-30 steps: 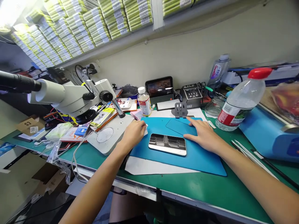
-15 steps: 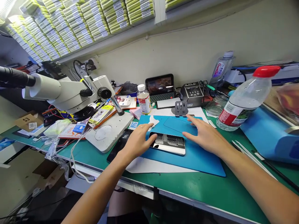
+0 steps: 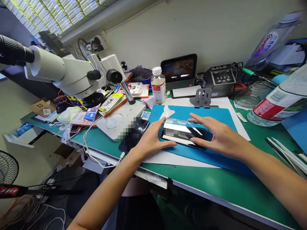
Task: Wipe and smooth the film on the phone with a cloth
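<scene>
A smartphone [image 3: 182,135] with a dark, glossy screen full of reflections lies face up on a blue mat [image 3: 225,118]. Around its left end curves my left hand [image 3: 153,137], thumb along the near edge and fingers at the far corner. My right hand [image 3: 220,135] reaches over the right end, thumb low over the screen and fingers stretched past the far side. Both hands have fingers apart; whether the fingertips touch the phone I cannot tell. A thin clear sheet [image 3: 178,121] seems to show along the phone's far edge. Behind the left fingertips is a crumpled white tissue [image 3: 167,111].
Left of the mat lie a second dark phone [image 3: 134,135] and a white microscope [image 3: 79,76] on its base. Behind stand a small bottle [image 3: 158,86], a screen device [image 3: 178,70] and a grey phone stand [image 3: 201,97]. A large bottle [image 3: 275,103] and tweezers [image 3: 285,153] are on the right.
The view has swung, shifting the bench rightward. My hands have closed in on the phone's two ends, the right thumb now over its screen.
</scene>
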The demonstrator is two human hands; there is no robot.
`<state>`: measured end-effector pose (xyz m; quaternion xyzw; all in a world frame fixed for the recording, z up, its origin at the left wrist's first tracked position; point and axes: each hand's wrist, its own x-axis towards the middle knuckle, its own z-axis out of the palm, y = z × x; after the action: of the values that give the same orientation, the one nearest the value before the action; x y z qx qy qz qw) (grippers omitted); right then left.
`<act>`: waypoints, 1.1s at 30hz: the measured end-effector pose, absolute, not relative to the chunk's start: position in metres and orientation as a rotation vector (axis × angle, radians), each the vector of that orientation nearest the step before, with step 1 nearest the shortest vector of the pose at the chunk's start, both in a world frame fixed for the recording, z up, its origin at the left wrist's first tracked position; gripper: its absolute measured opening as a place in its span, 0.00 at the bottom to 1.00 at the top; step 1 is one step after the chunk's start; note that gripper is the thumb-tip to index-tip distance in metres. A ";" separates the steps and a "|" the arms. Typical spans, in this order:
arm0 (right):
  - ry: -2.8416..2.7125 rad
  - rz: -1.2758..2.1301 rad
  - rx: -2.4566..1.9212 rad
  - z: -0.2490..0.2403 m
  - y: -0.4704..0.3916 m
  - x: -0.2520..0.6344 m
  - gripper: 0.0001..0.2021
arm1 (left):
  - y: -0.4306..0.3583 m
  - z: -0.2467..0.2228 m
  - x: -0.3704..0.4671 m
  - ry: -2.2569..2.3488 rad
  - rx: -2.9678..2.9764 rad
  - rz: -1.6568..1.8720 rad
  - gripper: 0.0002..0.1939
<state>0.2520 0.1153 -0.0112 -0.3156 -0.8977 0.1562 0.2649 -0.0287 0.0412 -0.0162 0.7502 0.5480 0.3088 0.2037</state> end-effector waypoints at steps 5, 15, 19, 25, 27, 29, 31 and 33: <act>-2.454 0.445 -0.932 -0.006 0.108 0.245 0.42 | 0.040 -0.017 -0.028 1.533 2.167 0.843 0.51; -2.380 0.387 -0.885 0.006 0.105 0.249 0.34 | 0.063 0.000 -0.010 1.401 2.656 0.934 0.37; -2.367 0.359 -0.880 0.011 0.105 0.249 0.22 | 0.066 0.000 -0.003 1.270 2.776 1.108 0.17; -2.353 0.347 -0.793 0.005 0.107 0.249 0.19 | 0.062 -0.005 -0.006 1.249 2.742 1.269 0.09; -2.353 0.360 -0.785 0.004 0.107 0.250 0.19 | 0.061 -0.005 -0.006 1.243 2.734 1.302 0.09; -2.349 0.386 -0.793 0.003 0.107 0.250 0.18 | 0.059 -0.004 -0.006 1.239 2.725 1.307 0.08; -2.351 0.423 -0.811 0.004 0.107 0.251 0.18 | 0.058 -0.003 -0.006 1.246 2.710 1.289 0.06; -2.348 0.456 -0.828 0.004 0.106 0.251 0.17 | 0.057 -0.003 -0.006 1.248 2.701 1.265 0.05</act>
<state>0.2509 0.1057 0.0041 -0.3119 -0.8848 0.1719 0.3006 -0.0058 0.0573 -0.0029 0.8345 0.3856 0.3910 -0.0457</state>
